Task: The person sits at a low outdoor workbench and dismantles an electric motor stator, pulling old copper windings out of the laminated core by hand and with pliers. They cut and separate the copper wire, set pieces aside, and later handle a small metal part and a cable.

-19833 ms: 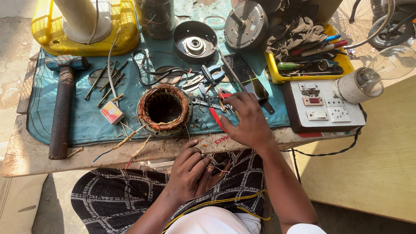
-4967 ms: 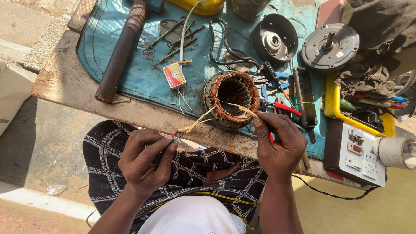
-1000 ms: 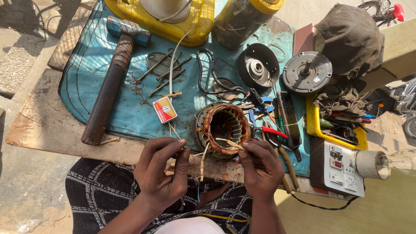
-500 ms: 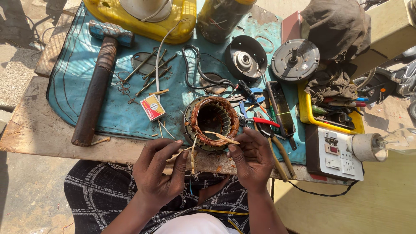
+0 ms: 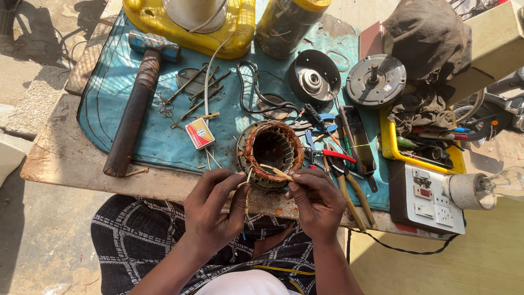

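At the left of the frame we see a heavy hammer (image 5: pixel 134 112) lying on the blue mat (image 5: pixel 114 125), its head toward the upper left. Right of it lie loose metal rods (image 5: pixel 194 90) and a small matchbox (image 5: pixel 200 133); a yellow container (image 5: pixel 191 27) sits at the top edge.

Lower centre, our left hand (image 5: pixel 214 212) has its fingers curled together, fingertips pinching a thin wire end just beside the near rim of the stator (image 5: pixel 271 154). The stator, a round ring of copper windings, rests at the middle of the frame, at the front edge of the mat.

Our right hand (image 5: pixel 316 202) pinches a pale sliver between thumb and forefinger, its tip touching the stator's lower rim.

Further right lie red-handled pliers (image 5: pixel 349 191), a black motor cover (image 5: pixel 315 77), a grey rotor plate (image 5: pixel 376 80), a yellow tray (image 5: pixel 423 147) of tools, and a switchboard (image 5: pixel 428 199) with a bulb (image 5: pixel 502 183) at the right edge.
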### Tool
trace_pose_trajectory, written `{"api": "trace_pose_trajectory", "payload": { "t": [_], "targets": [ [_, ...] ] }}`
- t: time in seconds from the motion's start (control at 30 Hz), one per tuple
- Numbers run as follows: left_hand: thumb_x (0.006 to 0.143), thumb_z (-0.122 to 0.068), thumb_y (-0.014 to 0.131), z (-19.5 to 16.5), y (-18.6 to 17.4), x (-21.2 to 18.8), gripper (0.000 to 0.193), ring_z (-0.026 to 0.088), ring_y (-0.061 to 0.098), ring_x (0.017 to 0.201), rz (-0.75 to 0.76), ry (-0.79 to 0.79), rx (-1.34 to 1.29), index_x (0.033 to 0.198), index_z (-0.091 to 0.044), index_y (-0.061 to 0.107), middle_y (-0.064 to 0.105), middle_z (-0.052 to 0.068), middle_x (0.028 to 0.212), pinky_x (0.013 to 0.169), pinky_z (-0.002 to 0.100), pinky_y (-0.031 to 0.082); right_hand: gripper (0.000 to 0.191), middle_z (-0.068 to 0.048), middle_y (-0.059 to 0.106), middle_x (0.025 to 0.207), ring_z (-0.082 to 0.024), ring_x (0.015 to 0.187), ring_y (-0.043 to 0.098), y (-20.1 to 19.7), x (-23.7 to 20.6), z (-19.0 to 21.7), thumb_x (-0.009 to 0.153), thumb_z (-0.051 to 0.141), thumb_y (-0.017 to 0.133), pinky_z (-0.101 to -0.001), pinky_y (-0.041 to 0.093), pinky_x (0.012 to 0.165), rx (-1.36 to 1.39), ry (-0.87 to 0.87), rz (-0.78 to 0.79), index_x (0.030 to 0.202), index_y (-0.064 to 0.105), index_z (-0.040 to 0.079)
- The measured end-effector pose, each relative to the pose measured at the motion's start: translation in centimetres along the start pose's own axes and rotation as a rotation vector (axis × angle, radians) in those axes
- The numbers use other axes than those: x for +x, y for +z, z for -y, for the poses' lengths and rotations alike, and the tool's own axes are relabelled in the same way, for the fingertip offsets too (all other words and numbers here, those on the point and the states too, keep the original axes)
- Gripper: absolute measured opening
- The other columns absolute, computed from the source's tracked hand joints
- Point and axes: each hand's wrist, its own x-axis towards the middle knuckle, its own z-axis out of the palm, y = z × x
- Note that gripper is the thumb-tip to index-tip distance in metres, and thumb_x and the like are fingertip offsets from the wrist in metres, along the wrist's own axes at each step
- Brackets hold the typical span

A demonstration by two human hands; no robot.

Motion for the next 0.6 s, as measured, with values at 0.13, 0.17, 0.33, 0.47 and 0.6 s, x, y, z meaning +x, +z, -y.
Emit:
{"api": "trace_pose_trajectory", "payload": {
  "t": [0.13, 0.17, 0.33, 0.47, 0.6],
  "targets": [
    [0.090, 0.002, 0.076, -0.1, -0.2, 1.4, 0.027, 0.023, 0.074, 0.087, 0.013, 0.037, 0.042, 0.116, -0.004, 0.068, 0.068, 0.011, 0.107, 0.069, 0.033, 0.059, 0.015, -0.013, 0.072, 0.113, -0.011, 0.086, 0.072, 0.0, 0.0, 0.0, 0.096, -0.004, 0.071, -0.0250, 0.065, 0.070, 0.022, 0.009, 0.017, 0.111, 0.070, 0.001],
    [0.091, 0.003, 0.075, -0.2, -0.2, 1.7, 0.027, 0.024, 0.073, 0.088, 0.002, 0.043, 0.055, 0.116, -0.003, 0.068, 0.068, 0.011, 0.108, 0.070, 0.034, 0.058, 0.016, -0.013, 0.072, 0.114, -0.011, 0.086, 0.072, 0.0, 0.0, 0.0, 0.096, -0.004, 0.071, -0.0250, 0.065, 0.070, 0.027, 0.012, 0.017, 0.111, 0.070, 0.001],
    [0.096, 0.005, 0.073, 0.0, -1.5, 2.6, 0.022, 0.021, 0.074, 0.088, -0.111, 0.006, 0.014, 0.116, -0.004, 0.068, 0.067, 0.012, 0.109, 0.069, 0.029, 0.061, 0.016, -0.013, 0.072, 0.114, -0.011, 0.087, 0.072, 0.0, 0.0, -0.1, 0.096, -0.005, 0.071, -0.0256, 0.065, 0.071, 0.046, 0.018, 0.001, 0.111, 0.070, 0.001],
    [0.093, 0.003, 0.079, -0.9, -2.3, 2.4, 0.021, 0.018, 0.071, 0.085, -0.158, 0.045, 0.025, 0.110, -0.003, 0.068, 0.069, 0.010, 0.100, 0.068, 0.030, 0.056, 0.016, -0.013, 0.070, 0.115, -0.012, 0.087, 0.072, 0.0, 0.0, -0.3, 0.096, -0.006, 0.071, -0.0259, 0.064, 0.073, 0.060, 0.019, -0.004, 0.111, 0.069, 0.000],
    [0.079, -0.010, 0.086, -2.1, -3.1, 0.4, 0.029, 0.015, 0.068, 0.074, -0.022, 0.423, -0.193, 0.102, -0.001, 0.070, 0.065, 0.005, 0.087, 0.057, 0.029, 0.052, 0.017, -0.014, 0.069, 0.117, -0.013, 0.087, 0.072, 0.0, 0.2, -0.5, 0.096, -0.008, 0.069, -0.0267, 0.064, 0.074, 0.091, 0.030, -0.013, 0.111, 0.067, -0.001]
  ]
}}
